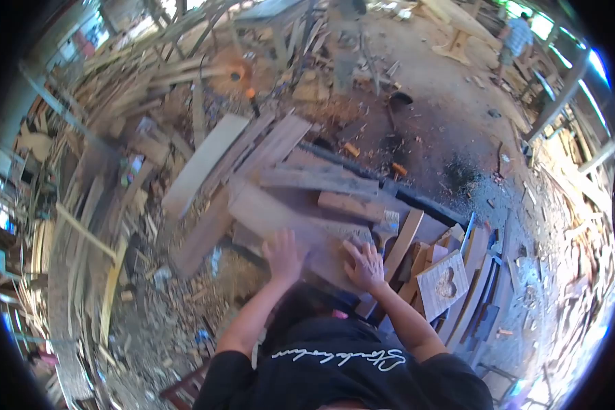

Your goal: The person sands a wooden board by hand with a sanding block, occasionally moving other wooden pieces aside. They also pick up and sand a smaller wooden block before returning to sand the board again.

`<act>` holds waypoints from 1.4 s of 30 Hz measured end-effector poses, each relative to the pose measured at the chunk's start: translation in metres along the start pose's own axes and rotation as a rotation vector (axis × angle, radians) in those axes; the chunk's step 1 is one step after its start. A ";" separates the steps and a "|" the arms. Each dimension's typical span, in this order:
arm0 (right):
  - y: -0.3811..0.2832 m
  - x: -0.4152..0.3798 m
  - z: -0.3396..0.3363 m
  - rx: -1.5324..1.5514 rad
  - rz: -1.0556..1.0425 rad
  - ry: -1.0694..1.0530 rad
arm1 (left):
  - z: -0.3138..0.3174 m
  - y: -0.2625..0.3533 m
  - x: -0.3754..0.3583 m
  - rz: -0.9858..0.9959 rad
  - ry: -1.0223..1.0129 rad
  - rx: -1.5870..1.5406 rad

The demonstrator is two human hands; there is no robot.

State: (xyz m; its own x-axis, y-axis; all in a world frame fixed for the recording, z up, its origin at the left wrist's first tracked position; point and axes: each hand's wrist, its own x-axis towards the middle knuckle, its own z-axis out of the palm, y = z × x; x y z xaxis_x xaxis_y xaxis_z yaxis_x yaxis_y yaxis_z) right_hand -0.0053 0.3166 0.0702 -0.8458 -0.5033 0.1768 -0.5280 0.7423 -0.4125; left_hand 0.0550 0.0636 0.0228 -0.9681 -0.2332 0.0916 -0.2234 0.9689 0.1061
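- Left hand (282, 253) lies flat, fingers spread and blurred, on the near edge of a wide board (290, 222); it grips nothing.
- Right hand (364, 265) rests palm down on the same board at its 4 o'clock corner, fingers splayed, closed on nothing.
- The board sits on top of a stack of planks (321, 179) just ahead of the person, tilted from 10 o'clock to 4 o'clock.
- A brush (387, 225) lies just beside the right hand, at its 1 o'clock, bristles towards 12 o'clock.
- A short block (350, 205) lies on the stack at 12 o'clock from the right hand.
- A square panel with a cut-out (444, 283) stands at 3 o'clock from the right hand, among upright slats (482, 287).
- A long pale plank (205, 164) leans at 11 o'clock from the left hand.
- Scrap timber (109, 225) is heaped at 9 o'clock; sawdust covers the floor (451, 123).
- Another person (516, 37) stands far off at 1 o'clock.
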 end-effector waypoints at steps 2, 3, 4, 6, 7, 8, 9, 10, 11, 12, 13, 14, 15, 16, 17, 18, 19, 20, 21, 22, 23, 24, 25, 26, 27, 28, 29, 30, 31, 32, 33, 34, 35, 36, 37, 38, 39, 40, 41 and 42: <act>0.000 0.001 -0.002 -0.016 0.006 0.011 | -0.002 -0.014 0.010 -0.023 -0.011 -0.021; -0.001 0.001 -0.002 -0.017 0.028 -0.030 | -0.002 -0.020 0.018 0.006 0.006 -0.023; -0.003 0.001 -0.003 -0.018 0.048 -0.076 | -0.002 -0.028 0.025 -0.016 0.006 -0.025; -0.006 0.003 -0.005 -0.035 0.050 -0.058 | 0.005 -0.044 0.038 -0.062 0.017 -0.031; -0.006 0.004 -0.005 -0.043 0.038 -0.060 | 0.005 -0.051 0.051 -0.054 0.023 -0.042; -0.003 0.004 0.000 -0.045 0.022 -0.032 | 0.005 -0.058 0.060 -0.063 0.024 -0.044; -0.002 0.006 0.001 -0.054 0.026 -0.043 | 0.006 -0.065 0.066 -0.077 0.017 -0.044; -0.002 0.008 0.001 -0.050 0.023 -0.040 | 0.004 -0.070 0.075 -0.075 0.018 -0.065; -0.002 0.006 0.003 -0.043 0.020 -0.045 | 0.004 -0.075 0.087 -0.084 -0.003 -0.077; -0.002 0.006 0.003 -0.048 0.007 -0.010 | 0.000 -0.079 0.099 -0.069 -0.024 -0.116; -0.004 0.004 0.003 -0.045 0.018 -0.054 | -0.002 -0.083 0.107 -0.058 -0.055 -0.153; -0.004 0.006 0.002 -0.062 0.038 -0.076 | 0.000 -0.085 0.116 -0.061 -0.055 -0.166; -0.005 0.008 0.002 -0.078 0.060 -0.094 | 0.002 -0.087 0.127 -0.060 -0.053 -0.177; -0.006 0.010 0.001 -0.090 0.067 -0.118 | 0.002 -0.088 0.137 -0.061 -0.084 -0.181; -0.007 0.012 0.002 -0.090 0.089 -0.135 | -0.001 -0.088 0.149 -0.043 -0.080 -0.179; -0.007 0.013 0.002 -0.082 0.075 -0.128 | -0.001 -0.086 0.163 -0.018 -0.072 -0.179; -0.006 0.014 0.001 -0.078 0.065 -0.117 | 0.005 -0.086 0.177 0.004 -0.092 -0.187; -0.007 0.014 0.001 -0.095 0.069 -0.111 | 0.011 -0.086 0.191 0.069 -0.072 -0.180; -0.007 0.015 0.000 -0.102 0.103 -0.112 | 0.016 -0.086 0.204 0.137 -0.050 -0.173; -0.008 0.015 0.000 -0.098 0.100 -0.113 | 0.018 -0.084 0.217 0.189 -0.050 -0.168; -0.008 0.015 0.000 -0.092 0.091 -0.113 | 0.020 -0.077 0.229 0.213 -0.064 -0.173; -0.009 0.015 0.001 -0.090 0.110 -0.110 | 0.021 -0.074 0.240 0.286 -0.124 -0.171; -0.011 0.015 -0.001 -0.078 0.107 -0.116 | 0.022 -0.077 0.250 0.341 -0.181 -0.161; -0.014 0.016 -0.003 -0.089 0.137 -0.132 | 0.028 -0.076 0.256 0.412 -0.130 -0.137; -0.014 0.016 -0.001 -0.099 0.165 -0.146 | 0.033 -0.075 0.260 0.393 -0.136 -0.119; -0.012 0.015 0.004 -0.097 0.176 -0.134 | 0.036 -0.072 0.264 0.434 -0.135 -0.134; -0.010 0.013 0.008 -0.083 0.164 -0.137 | 0.040 -0.068 0.268 0.479 -0.132 -0.152; -0.010 0.013 0.007 -0.083 0.170 -0.127 | 0.049 -0.064 0.271 0.469 -0.132 -0.142; -0.010 0.013 0.006 -0.086 0.177 -0.116 | 0.057 -0.060 0.274 0.474 -0.137 -0.142; -0.011 0.014 0.005 -0.083 0.178 -0.115 | 0.065 -0.059 0.276 0.478 -0.141 -0.141; -0.010 0.013 0.007 -0.076 0.168 -0.113 | 0.063 -0.058 0.277 0.469 -0.138 -0.133; -0.010 0.012 0.009 -0.088 0.178 -0.107 | 0.060 -0.056 0.277 0.470 -0.154 -0.124; -0.009 0.011 0.011 -0.100 0.187 -0.102 | 0.057 -0.057 0.278 0.469 -0.169 -0.115; -0.009 0.012 0.010 -0.096 0.176 -0.100 | 0.057 -0.059 0.280 0.478 -0.178 -0.136; -0.009 0.012 0.009 -0.092 0.178 -0.100 | 0.056 -0.062 0.283 0.469 -0.172 -0.132; -0.010 0.013 0.009 -0.089 0.181 -0.101 | 0.055 -0.066 0.285 0.450 -0.140 -0.186; -0.011 0.013 0.009 -0.087 0.169 -0.103 | 0.053 -0.070 0.287 0.429 -0.109 -0.242; -0.013 0.014 0.009 -0.093 0.178 -0.093 | 0.051 -0.076 0.291 0.415 -0.104 -0.240; -0.013 0.015 0.009 -0.099 0.187 -0.083 | 0.048 -0.083 0.299 0.371 -0.023 -0.293; -0.013 0.015 0.010 -0.100 0.174 -0.088 | 0.045 -0.090 0.307 0.328 0.059 -0.346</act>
State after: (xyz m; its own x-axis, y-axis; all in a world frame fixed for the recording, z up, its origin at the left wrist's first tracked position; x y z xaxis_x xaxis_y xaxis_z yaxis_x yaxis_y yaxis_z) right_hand -0.0102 0.2948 0.0691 -0.9173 -0.3971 0.0306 -0.3834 0.8594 -0.3383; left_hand -0.2275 -0.0912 -0.0034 -0.9708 0.0658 0.2306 0.1531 0.9102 0.3849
